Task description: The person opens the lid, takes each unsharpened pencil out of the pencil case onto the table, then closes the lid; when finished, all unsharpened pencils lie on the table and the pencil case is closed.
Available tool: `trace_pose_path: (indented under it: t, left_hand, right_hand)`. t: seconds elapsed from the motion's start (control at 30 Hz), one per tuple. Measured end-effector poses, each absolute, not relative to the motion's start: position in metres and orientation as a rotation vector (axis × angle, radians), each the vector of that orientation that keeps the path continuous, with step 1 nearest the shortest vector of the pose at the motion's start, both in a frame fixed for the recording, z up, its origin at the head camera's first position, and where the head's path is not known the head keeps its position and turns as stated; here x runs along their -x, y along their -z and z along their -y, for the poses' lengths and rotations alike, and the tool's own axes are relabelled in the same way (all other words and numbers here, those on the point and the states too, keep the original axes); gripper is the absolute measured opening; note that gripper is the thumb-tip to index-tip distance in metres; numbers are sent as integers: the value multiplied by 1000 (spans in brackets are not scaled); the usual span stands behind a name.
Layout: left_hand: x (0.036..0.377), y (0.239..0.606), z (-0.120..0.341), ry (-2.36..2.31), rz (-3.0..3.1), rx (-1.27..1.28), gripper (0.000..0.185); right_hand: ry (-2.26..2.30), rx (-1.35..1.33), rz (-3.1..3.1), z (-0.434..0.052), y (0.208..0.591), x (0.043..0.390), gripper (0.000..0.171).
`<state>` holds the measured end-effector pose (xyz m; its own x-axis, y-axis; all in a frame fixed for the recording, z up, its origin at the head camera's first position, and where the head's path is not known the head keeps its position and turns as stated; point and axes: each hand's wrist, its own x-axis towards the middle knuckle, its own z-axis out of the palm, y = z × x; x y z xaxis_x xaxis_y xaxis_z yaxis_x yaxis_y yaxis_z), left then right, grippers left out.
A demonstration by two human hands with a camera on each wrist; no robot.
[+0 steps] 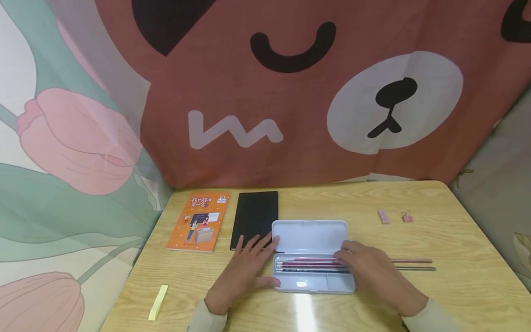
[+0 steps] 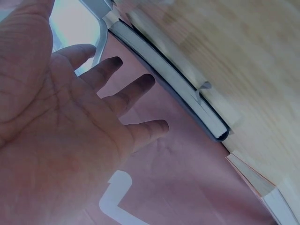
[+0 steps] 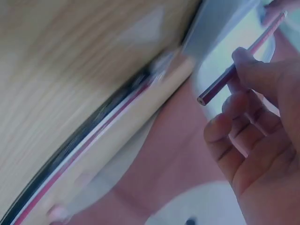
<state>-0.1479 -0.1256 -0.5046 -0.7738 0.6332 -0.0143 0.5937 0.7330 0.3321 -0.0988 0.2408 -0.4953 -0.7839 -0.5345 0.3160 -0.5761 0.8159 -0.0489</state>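
An open white pencil case (image 1: 298,285) lies on the table, its lid (image 1: 309,236) tipped back. Several red and dark pencils (image 1: 309,264) lie in its long back compartment. My left hand (image 1: 242,271) spreads at the case's left end, thumb at the tray's near corner and fingertips at the lid; straight fingers show in the left wrist view. Between thumb and fingers, my right hand (image 1: 375,273) pinches a dark red pencil (image 3: 218,89) over the case's right part. Right of the case, a red pencil (image 1: 416,261) and a dark pencil (image 1: 416,268) lie on the table, partly hidden by that hand.
Behind my left hand lie a black notebook (image 1: 255,216) and an orange book (image 1: 199,221). A yellow paper strip (image 1: 158,302) is at the front left. At the back right are a pink eraser (image 1: 383,216) and a pink binder clip (image 1: 407,216). A bear-print cloth (image 1: 265,92) hangs behind the table.
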Motion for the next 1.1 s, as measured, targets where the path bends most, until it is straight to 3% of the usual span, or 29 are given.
trace_pose_path:
  t: [0.2,0.5,0.63,1.1]
  left_hand:
    - [148,502,127,-478,-2818,-1002,105]
    - [147,500,127,-484,-2810,-1000,104]
    - [147,500,126,-480,-2809,-998,104]
    - [147,502,126,-477,-2795,-987,104]
  right_hand:
    - [-185,-710,2735,-295,490,83,52]
    - [-118,-550,2798,-363,492,54,44]
    - [-73,-487,2907,-372,493,48,38]
    - [-79,-485,2931,-381,511,46,42]
